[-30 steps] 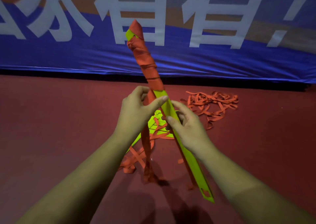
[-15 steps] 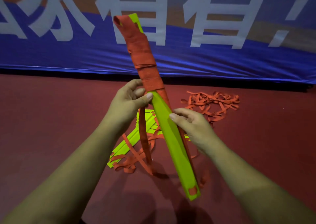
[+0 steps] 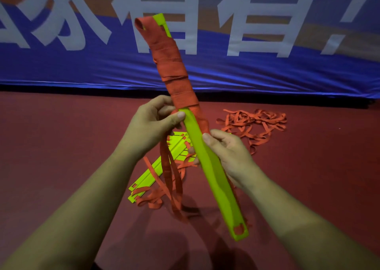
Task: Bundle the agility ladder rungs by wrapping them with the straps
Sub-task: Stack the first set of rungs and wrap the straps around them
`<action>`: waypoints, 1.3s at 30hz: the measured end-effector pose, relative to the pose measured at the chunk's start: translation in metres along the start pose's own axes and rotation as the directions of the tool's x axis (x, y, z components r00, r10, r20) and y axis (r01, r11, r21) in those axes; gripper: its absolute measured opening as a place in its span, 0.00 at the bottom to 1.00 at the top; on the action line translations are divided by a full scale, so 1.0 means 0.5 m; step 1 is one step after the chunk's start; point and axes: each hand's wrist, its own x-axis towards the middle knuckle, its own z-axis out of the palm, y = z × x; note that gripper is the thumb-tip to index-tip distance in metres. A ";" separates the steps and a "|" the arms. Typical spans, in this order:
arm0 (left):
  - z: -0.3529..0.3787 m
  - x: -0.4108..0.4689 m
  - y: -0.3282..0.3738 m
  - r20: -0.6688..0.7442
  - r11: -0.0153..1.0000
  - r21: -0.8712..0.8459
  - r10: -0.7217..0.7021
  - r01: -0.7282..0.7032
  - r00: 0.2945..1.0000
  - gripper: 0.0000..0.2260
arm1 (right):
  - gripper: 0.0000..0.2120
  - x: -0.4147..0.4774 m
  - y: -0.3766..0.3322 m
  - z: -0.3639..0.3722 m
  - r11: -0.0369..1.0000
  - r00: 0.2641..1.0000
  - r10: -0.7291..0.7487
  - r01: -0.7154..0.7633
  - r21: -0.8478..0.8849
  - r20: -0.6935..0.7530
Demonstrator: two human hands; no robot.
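Half the bundle (image 3: 207, 166) wears strap (image 3: 174, 68), we judge: wrapped above our grip, bare green below it down to the near end. Our left hand (image 3: 152, 125) pinches the strap at the wrap's lower edge, with tails (image 3: 170, 179) hanging beneath. Our right hand (image 3: 228, 154) clasps the bundle just below. Beyond the grip, more rungs (image 3: 175, 143) and a strap tangle (image 3: 253, 123) lie on red floor (image 3: 61, 136) before a blue banner (image 3: 267, 70).
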 end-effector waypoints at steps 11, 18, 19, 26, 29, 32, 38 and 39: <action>0.051 -0.009 -0.025 -0.258 0.958 0.254 -0.067 0.135 0.964 0.18 | 0.12 0.020 0.037 0.002 0.970 0.976 -0.166 0.136 -0.203 -0.139; 0.049 -0.005 -0.031 -0.316 0.971 0.185 -0.086 0.150 0.945 0.10 | 0.19 0.016 0.034 0.004 0.857 0.960 -0.252 0.162 -0.489 -0.122; 0.048 -0.005 -0.031 -0.311 0.970 0.185 -0.093 0.156 0.946 0.10 | 0.20 0.016 0.037 0.001 0.844 0.961 -0.251 0.159 -0.512 -0.116; 0.020 0.004 -0.013 -0.150 0.984 -0.147 -0.124 0.102 0.981 0.06 | 0.11 0.029 0.025 -0.025 0.960 0.994 -0.064 0.037 -0.278 -0.090; 0.003 0.005 -0.011 -0.059 0.975 -0.209 -0.086 0.072 0.995 0.07 | 0.13 0.020 0.027 -0.026 0.932 0.994 -0.101 0.108 -0.346 0.038; -0.002 0.005 -0.001 -0.026 0.981 -0.180 -0.073 0.067 0.997 0.05 | 0.13 0.013 0.023 -0.012 0.927 0.984 -0.177 0.179 -0.328 0.037; 0.003 0.007 -0.026 -0.142 0.987 0.050 -0.146 0.154 0.979 0.04 | 0.10 0.012 0.027 -0.010 0.946 0.980 -0.181 0.149 -0.287 -0.085; 0.008 0.005 -0.029 -0.144 0.985 0.072 -0.147 0.158 0.979 0.05 | 0.10 0.013 0.031 -0.011 0.930 0.974 -0.198 0.151 -0.336 -0.111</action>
